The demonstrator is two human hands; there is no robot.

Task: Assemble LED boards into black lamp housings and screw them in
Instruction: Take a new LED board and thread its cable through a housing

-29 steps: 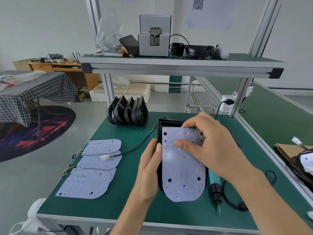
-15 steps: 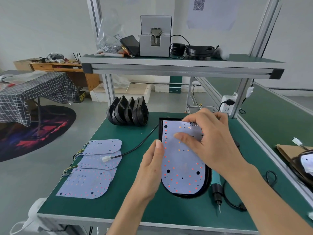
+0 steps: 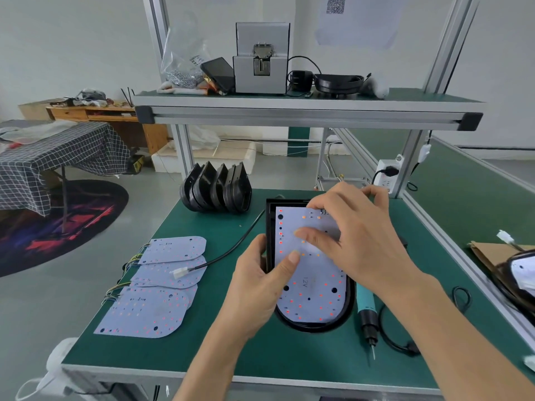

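Observation:
A white LED board point(image 3: 314, 296) dotted with red and orange LEDs lies inside a black lamp housing point(image 3: 315, 327) on the green table. My left hand point(image 3: 257, 287) grips the housing's left wall, its thumb lying on the board. My right hand point(image 3: 353, 235) covers the board's upper half, with fingertips at its top edge and the thumb pressing on its middle. A black cable with a white connector point(image 3: 180, 274) runs out from the housing's top left.
Several loose LED boards point(image 3: 150, 311) lie at the table's left. A row of empty black housings point(image 3: 215, 192) stands behind. An electric screwdriver point(image 3: 366, 312) with its cord lies right of the housing. A screw feeder point(image 3: 260, 57) sits on the shelf above. A cardboard piece point(image 3: 489, 253) is at far right.
The board has gone from tilted over the housing's front to lying flat inside it. My left thumb moved onto the board, and my right hand shifted up toward the top edge.

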